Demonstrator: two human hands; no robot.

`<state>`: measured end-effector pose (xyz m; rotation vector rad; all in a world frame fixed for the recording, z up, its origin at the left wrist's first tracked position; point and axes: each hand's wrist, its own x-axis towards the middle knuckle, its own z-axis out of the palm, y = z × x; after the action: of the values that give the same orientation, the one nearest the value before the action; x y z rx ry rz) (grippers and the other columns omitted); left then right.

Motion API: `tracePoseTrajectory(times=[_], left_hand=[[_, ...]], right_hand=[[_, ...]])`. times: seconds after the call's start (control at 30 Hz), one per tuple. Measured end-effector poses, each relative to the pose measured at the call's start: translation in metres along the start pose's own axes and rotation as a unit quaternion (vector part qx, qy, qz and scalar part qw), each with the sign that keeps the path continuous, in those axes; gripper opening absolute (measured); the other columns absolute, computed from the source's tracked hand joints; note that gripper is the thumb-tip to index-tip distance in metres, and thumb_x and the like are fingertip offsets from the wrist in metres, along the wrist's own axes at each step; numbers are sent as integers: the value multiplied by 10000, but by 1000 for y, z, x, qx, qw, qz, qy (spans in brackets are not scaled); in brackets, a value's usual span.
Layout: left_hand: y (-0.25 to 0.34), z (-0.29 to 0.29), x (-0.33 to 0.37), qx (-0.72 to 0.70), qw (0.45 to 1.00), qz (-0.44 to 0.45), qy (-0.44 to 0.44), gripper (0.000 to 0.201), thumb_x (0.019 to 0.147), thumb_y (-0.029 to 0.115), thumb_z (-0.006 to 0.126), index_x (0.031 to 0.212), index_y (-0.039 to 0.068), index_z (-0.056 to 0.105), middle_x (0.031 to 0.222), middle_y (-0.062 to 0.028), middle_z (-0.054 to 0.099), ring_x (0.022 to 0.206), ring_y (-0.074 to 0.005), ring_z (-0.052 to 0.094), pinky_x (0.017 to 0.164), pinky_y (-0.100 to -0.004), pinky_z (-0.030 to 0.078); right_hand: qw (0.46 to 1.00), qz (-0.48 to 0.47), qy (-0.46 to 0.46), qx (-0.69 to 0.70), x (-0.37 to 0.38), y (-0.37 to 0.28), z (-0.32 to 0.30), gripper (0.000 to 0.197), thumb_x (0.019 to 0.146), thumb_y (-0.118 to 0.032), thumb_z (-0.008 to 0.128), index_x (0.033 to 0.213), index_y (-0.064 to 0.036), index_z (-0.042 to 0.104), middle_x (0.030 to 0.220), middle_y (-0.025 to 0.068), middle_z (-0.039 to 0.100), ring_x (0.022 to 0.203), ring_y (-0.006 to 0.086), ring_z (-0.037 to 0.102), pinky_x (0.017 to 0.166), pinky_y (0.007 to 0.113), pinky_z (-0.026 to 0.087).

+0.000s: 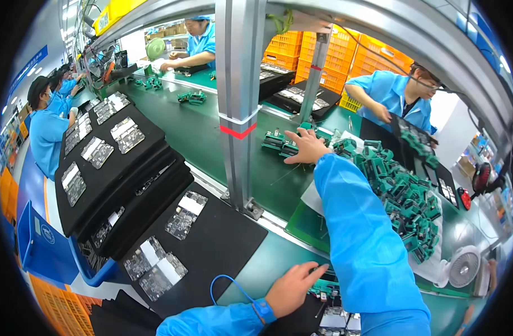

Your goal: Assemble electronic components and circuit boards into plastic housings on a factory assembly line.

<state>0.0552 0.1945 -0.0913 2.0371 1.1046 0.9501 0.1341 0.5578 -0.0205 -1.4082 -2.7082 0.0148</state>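
Observation:
My right arm stretches across the bench, and my right hand (308,147) is open with its fingers spread, just beside a few small green plastic fixtures (274,141). Nothing shows in its grasp. Low in the view my left hand (290,290) is open, thumb and fingers apart, next to another green fixture (325,287). Whether its fingertips touch that fixture I cannot tell. A blue wrist strap (263,309) with a blue cord circles my left wrist. Under that fixture, partly hidden by my right sleeve, lies a circuit board (334,320). More circuit boards (155,270) rest on a black mat (223,241) to the left.
A large heap of green fixtures (405,204) lies right of my right arm. A metal post (239,101) rises between the work areas. Stacked black foam sheets (108,168) with boards stand left, above a blue bin (46,246). A small white fan (463,266) sits right. Co-workers surround the bench.

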Motion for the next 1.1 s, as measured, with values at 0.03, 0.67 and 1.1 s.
tracePoseTrajectory(times=[0.03,0.67,1.1], left_hand=[[-3,1,-1,-7,1000,2,6,587,847,-85,516,1407,88,535,1325,-163,547,1156,-365,558,979,-408,482],[5,-7,1,-9,1000,2,0,592,828,-64,572,1400,89,547,1275,-131,543,1037,-295,572,859,-365,519],[3,-9,-1,-16,1000,10,10,552,847,-32,593,1385,89,562,1249,-123,553,984,-286,572,835,-364,520]], right_hand=[[999,9,-29,-9,13,-5,6,1021,689,-618,797,1549,-324,331,1458,191,421,1365,462,368,966,774,354],[976,-190,11,-103,19,34,23,775,862,-562,681,1534,-391,336,1403,128,482,1189,371,562,900,547,493],[962,-229,42,-142,29,18,31,699,773,-385,692,1435,-367,468,1042,118,581,952,329,659,782,464,523]])
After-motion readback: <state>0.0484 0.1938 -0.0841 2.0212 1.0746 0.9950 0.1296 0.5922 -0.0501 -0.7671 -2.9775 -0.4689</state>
